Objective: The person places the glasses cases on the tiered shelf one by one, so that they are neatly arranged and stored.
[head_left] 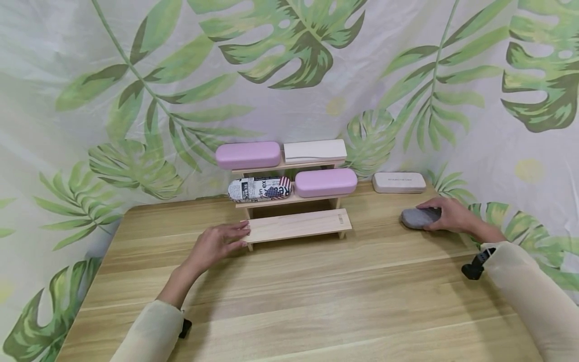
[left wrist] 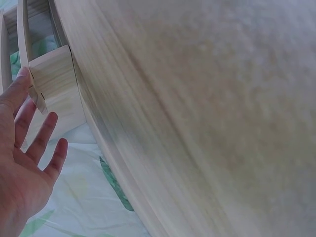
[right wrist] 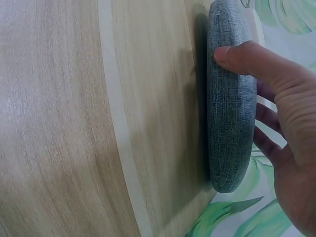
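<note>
Two bare hands reach over a wood-grain table with a pale border along its edge. The right hand grips an oblong, rounded grey fabric case, thumb on one side and fingers on the other, near the table's right edge; whether the case touches the tabletop is unclear. Just behind it sits a whitish rectangular case. The left hand, fingers loosely spread, touches the left end of the lowest plank of a three-tier pale wooden stand. Higher tiers bear two lilac cases, one white case and one newsprint-patterned case. Tabletop stretches between stand and grey case, and toward the viewer; leaf-printed cloth hangs along the back.
</note>
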Available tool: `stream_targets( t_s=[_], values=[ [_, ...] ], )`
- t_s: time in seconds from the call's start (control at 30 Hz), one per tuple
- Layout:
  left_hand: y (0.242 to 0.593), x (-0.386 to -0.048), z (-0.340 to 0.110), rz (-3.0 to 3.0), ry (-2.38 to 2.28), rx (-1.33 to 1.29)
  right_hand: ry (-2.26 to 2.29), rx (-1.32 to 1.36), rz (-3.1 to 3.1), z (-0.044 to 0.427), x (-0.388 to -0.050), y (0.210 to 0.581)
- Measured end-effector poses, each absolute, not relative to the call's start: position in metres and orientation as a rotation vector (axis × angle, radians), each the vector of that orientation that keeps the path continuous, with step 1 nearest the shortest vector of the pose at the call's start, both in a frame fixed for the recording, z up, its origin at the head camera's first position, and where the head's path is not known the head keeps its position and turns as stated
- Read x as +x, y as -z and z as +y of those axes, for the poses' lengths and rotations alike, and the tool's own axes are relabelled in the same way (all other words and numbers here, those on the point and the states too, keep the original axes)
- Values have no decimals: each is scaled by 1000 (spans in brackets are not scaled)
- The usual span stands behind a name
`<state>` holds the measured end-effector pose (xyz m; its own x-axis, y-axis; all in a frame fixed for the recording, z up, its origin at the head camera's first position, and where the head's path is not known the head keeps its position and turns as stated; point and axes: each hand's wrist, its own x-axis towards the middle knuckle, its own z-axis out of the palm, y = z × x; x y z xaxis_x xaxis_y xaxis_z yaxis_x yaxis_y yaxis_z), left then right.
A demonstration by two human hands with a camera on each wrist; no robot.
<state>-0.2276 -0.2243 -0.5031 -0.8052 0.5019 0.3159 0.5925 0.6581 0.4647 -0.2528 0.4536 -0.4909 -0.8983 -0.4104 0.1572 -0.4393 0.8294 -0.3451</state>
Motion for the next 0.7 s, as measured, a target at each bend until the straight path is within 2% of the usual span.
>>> stream_targets(
  t_s=[0.7],
  values=[
    [500, -226, -228, -2668, 782, -890, -578, 744, -2832, 446, -253, 492]
  ],
)
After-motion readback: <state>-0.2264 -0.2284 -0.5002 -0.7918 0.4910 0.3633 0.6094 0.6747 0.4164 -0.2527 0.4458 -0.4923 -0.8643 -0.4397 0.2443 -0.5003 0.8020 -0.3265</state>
